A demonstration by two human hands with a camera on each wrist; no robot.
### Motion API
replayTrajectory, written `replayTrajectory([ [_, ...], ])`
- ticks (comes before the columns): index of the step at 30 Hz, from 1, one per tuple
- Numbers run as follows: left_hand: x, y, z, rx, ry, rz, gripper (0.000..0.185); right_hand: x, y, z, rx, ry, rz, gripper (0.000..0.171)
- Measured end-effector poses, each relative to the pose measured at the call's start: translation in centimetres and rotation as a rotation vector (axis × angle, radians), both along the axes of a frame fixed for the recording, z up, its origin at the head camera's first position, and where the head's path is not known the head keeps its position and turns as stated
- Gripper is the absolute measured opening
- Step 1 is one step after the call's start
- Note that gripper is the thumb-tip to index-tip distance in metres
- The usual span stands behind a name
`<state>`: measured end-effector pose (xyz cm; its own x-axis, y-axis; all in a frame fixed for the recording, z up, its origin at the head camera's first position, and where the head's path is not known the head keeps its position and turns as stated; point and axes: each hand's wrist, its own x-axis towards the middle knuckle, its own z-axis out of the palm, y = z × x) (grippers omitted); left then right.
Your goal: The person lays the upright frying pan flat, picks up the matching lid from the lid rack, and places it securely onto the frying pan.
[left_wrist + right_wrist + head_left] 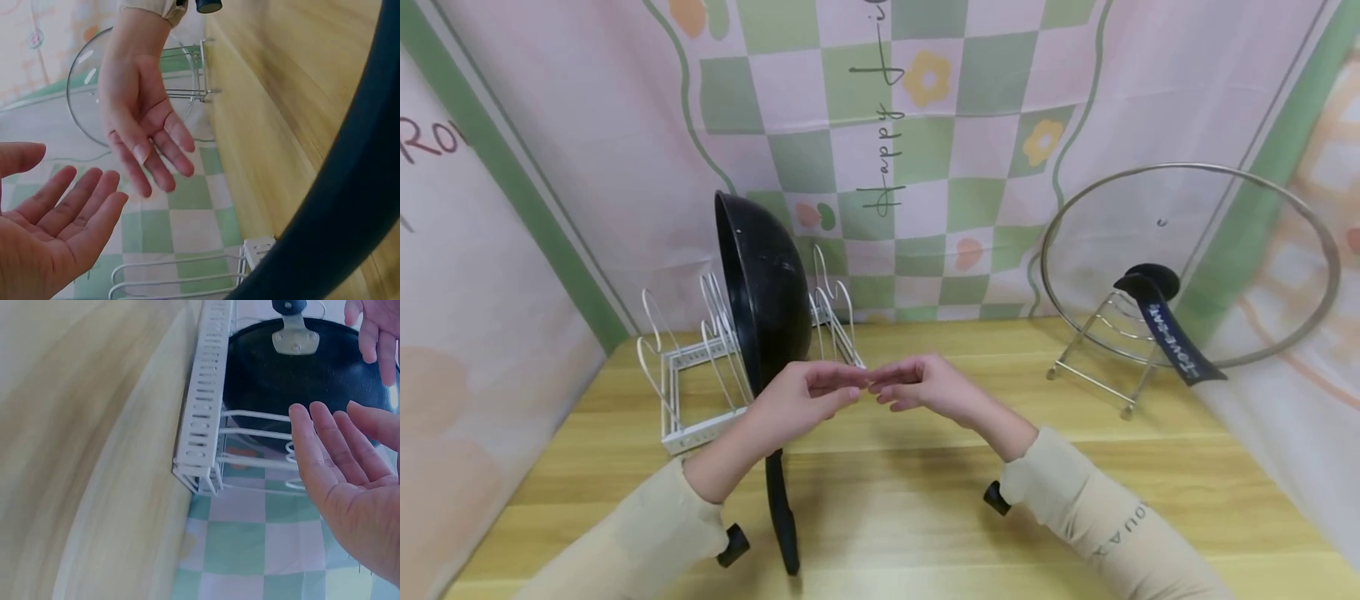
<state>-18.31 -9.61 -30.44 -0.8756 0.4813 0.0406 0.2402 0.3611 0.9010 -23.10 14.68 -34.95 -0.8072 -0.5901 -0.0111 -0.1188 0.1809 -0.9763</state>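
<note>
My left hand [808, 396] and right hand [925, 387] hover over the middle of the wooden table [925, 517]. Their fingertips almost meet, the fingers are straight and relaxed, and neither holds anything. Just behind the left hand a black wok [760, 292] stands on edge in a white wire rack [688, 400], its long handle [781, 508] pointing towards me. The left wrist view shows my left palm [56, 231] open, my right hand [140, 125] open above it, and the wok's dark rim [350, 206]. In the right wrist view my open right hand [350, 481] is in front of the wok [294, 375] and rack [203, 406].
A large glass lid [1187, 258] with a black handle leans on a metal stand [1101, 358] at the back right of the table. Patterned cloth walls close in the table at the back and on both sides.
</note>
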Motion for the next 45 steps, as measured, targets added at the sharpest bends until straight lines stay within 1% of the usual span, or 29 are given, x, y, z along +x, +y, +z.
replayTrajectory([
  [2, 0.1, -0.3, 0.2, -0.004, 0.016, -0.003, 0.031, 0.3, -0.1, 0.0, 0.003, -0.003, 0.016, 0.038],
  [6, 0.2, -0.9, 0.5, 0.000, 0.025, -0.007, 0.029, 0.9, -0.5, 0.0, 0.018, 0.009, 0.042, 0.038],
  [10, 0.3, -1.8, 0.5, 0.015, 0.002, -0.001, 0.029, 1.5, -1.0, 0.0, 0.030, 0.010, 0.070, 0.037],
  [16, 1.1, -3.7, 0.1, 0.028, -0.030, 0.022, 0.027, 2.1, -2.1, -0.5, 0.022, 0.000, 0.122, 0.037],
  [20, 1.3, -4.7, -0.1, 0.026, -0.052, 0.033, 0.026, 2.4, -2.7, -0.8, 0.019, -0.010, 0.134, 0.037],
  [24, 1.3, -5.7, -0.6, 0.031, -0.084, 0.050, 0.026, 2.8, -3.5, -1.2, 0.018, -0.022, 0.139, 0.037],
  [30, 1.5, -7.7, -1.6, 0.051, -0.142, 0.118, 0.029, 3.4, -4.7, -2.0, -0.018, -0.075, 0.176, 0.038],
  [35, 1.5, -9.0, -2.5, 0.056, -0.178, 0.178, 0.031, 4.0, -5.6, -2.6, -0.013, -0.120, 0.175, 0.037],
  [40, 1.6, -9.5, -3.4, 0.074, -0.226, 0.235, 0.032, 4.6, -6.6, -3.2, 0.006, -0.145, 0.178, 0.040],
  [45, 1.3, -9.5, -4.6, 0.131, -0.257, 0.315, 0.035, 5.0, -7.2, -3.6, 0.034, -0.157, 0.185, 0.044],
])
